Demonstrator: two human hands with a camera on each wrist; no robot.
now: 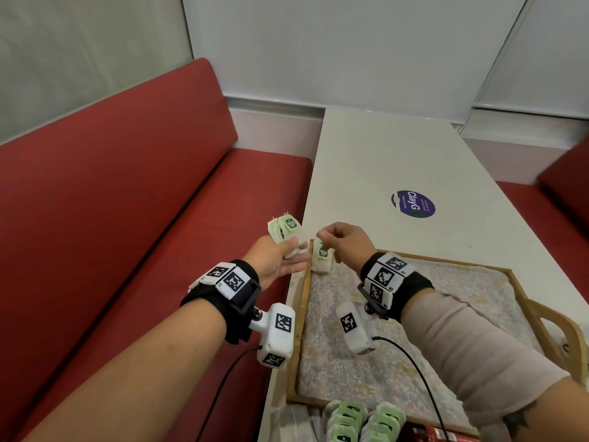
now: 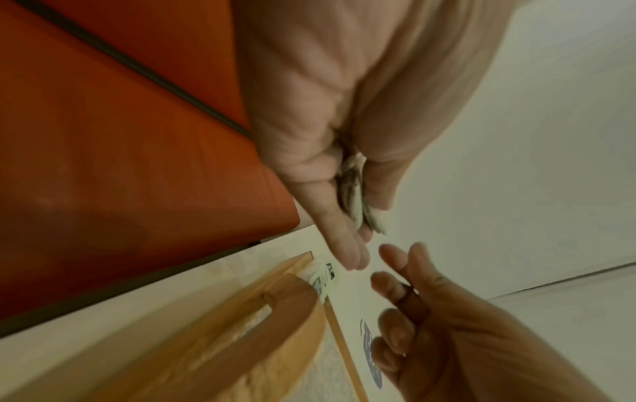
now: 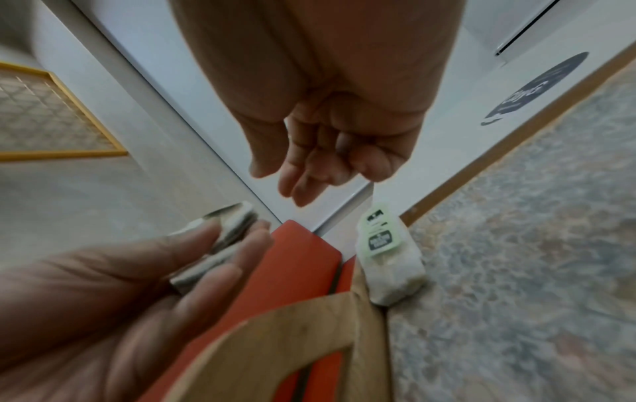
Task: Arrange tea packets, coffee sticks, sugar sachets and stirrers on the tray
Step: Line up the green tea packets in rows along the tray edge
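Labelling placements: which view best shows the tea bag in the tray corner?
Right wrist: the tea bag stands unobstructed in the corner of the tray, label readable. In the head view it is small, beside the right hand. The left wrist shows only a sliver.

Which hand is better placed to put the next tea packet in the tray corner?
Probably the right hand: it hangs open directly above the packets standing in the tray corner. The left hand holds the spare stack beside the tray, over the red seat.
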